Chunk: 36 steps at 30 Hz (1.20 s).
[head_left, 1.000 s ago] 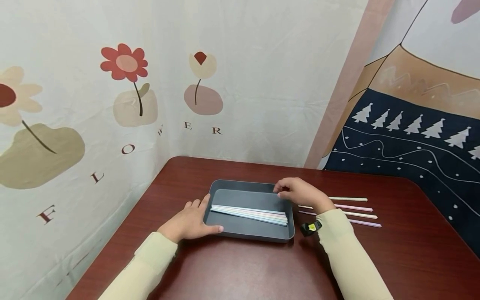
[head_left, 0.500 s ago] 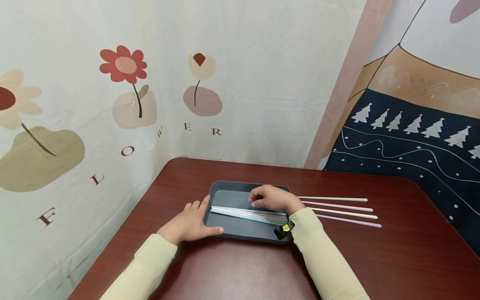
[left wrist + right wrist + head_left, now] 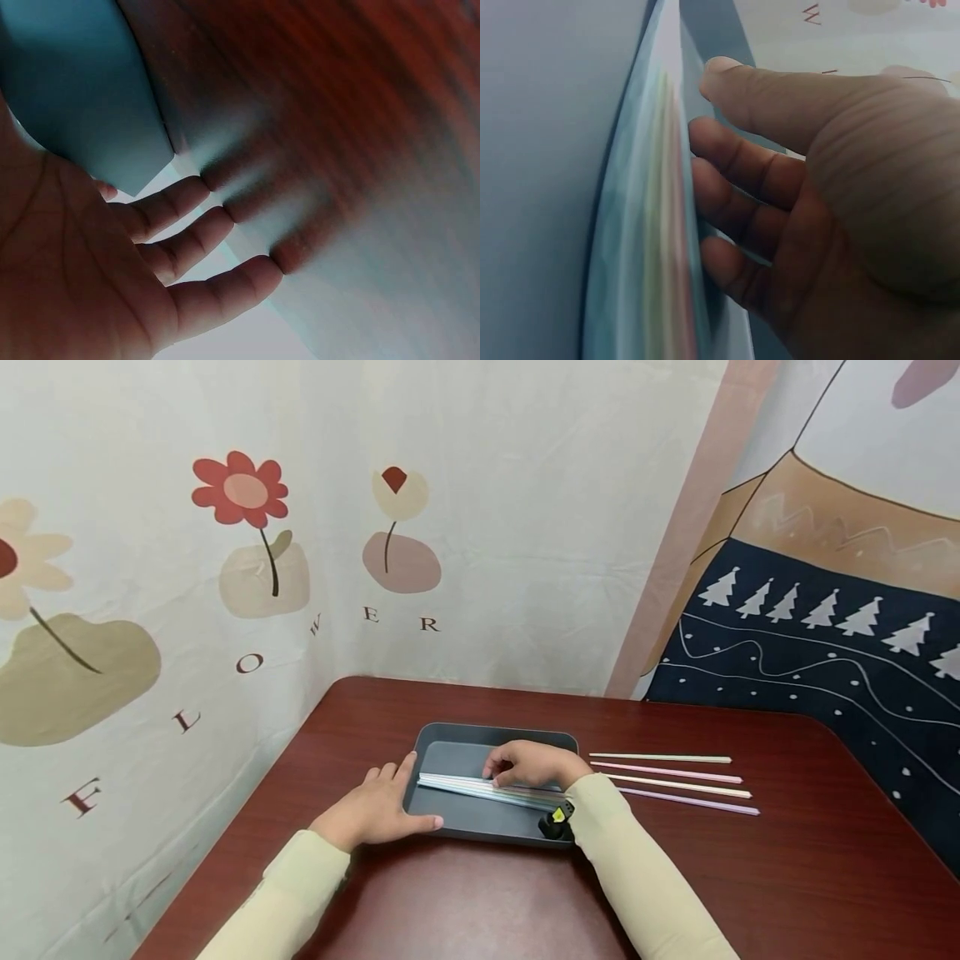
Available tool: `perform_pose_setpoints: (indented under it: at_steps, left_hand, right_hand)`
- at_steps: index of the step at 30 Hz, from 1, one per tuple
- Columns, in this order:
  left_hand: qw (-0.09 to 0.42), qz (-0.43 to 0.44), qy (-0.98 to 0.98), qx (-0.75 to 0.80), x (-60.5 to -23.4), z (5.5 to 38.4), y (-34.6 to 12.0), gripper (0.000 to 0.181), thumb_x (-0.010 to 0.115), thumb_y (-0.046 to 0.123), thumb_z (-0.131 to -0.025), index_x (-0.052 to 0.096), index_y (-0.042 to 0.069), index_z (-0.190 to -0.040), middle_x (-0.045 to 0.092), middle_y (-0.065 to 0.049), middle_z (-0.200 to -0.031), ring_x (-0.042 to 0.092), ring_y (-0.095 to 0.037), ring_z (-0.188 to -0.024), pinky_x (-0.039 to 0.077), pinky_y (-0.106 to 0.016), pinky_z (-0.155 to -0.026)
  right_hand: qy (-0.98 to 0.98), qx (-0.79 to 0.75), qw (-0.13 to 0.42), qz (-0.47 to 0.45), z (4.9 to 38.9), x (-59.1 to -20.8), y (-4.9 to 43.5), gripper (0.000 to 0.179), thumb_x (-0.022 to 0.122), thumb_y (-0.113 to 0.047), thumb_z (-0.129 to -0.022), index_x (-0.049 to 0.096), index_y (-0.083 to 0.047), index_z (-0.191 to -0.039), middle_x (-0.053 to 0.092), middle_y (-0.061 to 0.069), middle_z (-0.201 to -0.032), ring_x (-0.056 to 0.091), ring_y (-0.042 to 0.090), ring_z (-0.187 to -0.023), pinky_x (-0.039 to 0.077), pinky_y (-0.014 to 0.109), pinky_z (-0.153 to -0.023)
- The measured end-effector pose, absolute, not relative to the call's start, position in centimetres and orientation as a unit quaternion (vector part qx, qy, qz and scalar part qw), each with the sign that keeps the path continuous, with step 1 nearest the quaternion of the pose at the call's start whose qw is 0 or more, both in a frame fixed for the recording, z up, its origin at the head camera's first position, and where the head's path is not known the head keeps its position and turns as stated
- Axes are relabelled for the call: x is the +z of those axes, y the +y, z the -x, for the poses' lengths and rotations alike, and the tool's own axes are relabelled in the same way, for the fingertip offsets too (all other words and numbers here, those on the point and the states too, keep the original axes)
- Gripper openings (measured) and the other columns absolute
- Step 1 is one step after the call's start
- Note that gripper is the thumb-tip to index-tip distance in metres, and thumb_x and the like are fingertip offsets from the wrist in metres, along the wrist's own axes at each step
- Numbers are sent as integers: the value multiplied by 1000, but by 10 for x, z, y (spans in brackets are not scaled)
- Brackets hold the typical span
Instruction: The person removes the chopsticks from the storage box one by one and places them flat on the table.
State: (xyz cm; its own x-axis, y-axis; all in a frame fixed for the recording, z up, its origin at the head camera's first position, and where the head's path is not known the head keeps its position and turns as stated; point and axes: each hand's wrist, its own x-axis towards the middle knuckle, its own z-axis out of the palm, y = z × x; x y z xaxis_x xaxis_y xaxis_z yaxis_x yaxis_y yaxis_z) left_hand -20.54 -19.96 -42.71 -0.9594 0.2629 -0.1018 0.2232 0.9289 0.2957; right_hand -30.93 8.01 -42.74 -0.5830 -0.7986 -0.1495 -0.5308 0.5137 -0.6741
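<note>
A dark grey rectangular tray [image 3: 487, 732] lies on the table, holding a bundle of pastel chopsticks [image 3: 452, 784]. My left hand [image 3: 375, 807] rests against the tray's left end with its fingers extended; in the left wrist view, the fingers [image 3: 225, 296] lie spread beside the tray [image 3: 82, 90]. Over the tray, my right hand [image 3: 531, 764] is lowered to the far side of the bundle. In the right wrist view, its loosely bent fingers [image 3: 731, 187] are right alongside the chopsticks [image 3: 656, 232], with the thumb apart from them. No chopstick shows between thumb and fingers.
Several separate chopsticks [image 3: 693, 790] in green, pink, yellow and purple lie spaced out on the brown table [image 3: 810, 835], right of the tray. A printed curtain [image 3: 525, 568] hangs behind the table. A small black device [image 3: 555, 822] is strapped to the right wrist.
My right hand has moved left from the tray's right rim and down to the chopstick bundle. My left hand has stayed at the tray's left end.
</note>
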Motion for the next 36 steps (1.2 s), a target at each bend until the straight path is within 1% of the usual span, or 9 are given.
perform_pose_setpoints:
  at_steps: [6,17,25,36]
  left_hand:
    - [63,-129,979,143,-429,205,-201,126,62,84,-71,21,0,-156,46,-23,-141,42,-44,-126,45,-51,-97]
    - [61,-128,980,142,-429,207,-201,126,62,84,-70,22,0,-156,47,-23,-139,43,-42,-125,46,-50,-95]
    - [58,-131,979,144,-430,208,-201,126,62,84,-70,22,1,-156,48,-23,-138,44,-42,-125,45,-50,-96]
    - [58,-131,979,143,-429,209,-200,125,63,83,-70,22,1,-156,47,-23,-138,43,-42,-125,45,-50,-96]
  right_hand:
    - [847,-284,221,392,307,-430,78,14,64,-7,-96,69,-19,-101,60,-6,-87,53,11,-76,44,29,-70]
    - [861,-265,199,386,308,-431,78,18,58,-3,-99,68,-18,-100,59,-5,-83,52,10,-72,44,29,-68]
    - [873,-244,168,387,309,-432,78,15,59,-6,-99,68,-18,-99,58,-6,-79,50,9,-69,44,29,-69]
    - [878,-244,170,375,311,-435,77,14,61,-8,-98,68,-21,-95,60,-7,-81,52,9,-71,45,30,-69]
